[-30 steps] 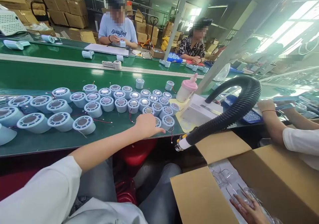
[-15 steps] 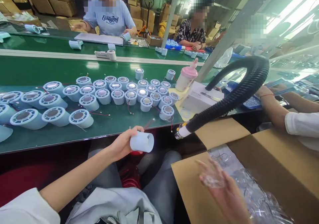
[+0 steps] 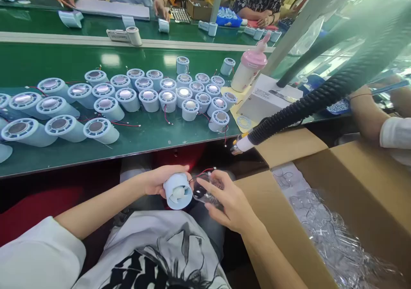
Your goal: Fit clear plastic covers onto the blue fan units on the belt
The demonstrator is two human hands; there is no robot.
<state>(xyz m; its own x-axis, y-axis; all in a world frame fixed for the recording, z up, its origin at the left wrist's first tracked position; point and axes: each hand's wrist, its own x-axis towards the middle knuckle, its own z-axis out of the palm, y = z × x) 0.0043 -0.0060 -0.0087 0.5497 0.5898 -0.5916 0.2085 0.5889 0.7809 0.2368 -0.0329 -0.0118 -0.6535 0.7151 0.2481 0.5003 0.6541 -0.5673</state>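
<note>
My left hand (image 3: 158,180) is wrapped round a light blue fan housing (image 3: 178,190) above my lap. The housing's open end faces me and shows white fan blades inside. A thin red and black wire (image 3: 204,171) with a small white plug trails to its right. Close beside it, my right hand (image 3: 236,205) grips a clear round plastic cover (image 3: 205,189) between thumb and fingers. Cover and housing are very near each other; whether they touch I cannot tell.
Several similar blue housings (image 3: 150,99) stand on the green bench. A black flexible hose (image 3: 289,113) with a metal tip hangs at right. Below it, an open cardboard box (image 3: 362,190) holds clear plastic covers (image 3: 334,233). A pink-topped bottle (image 3: 248,68) stands behind. Co-workers' hands are across the bench and at right.
My right hand has come from the box to the housing with a clear cover. My left hand has turned the housing's open end toward me. The view has tilted down.
</note>
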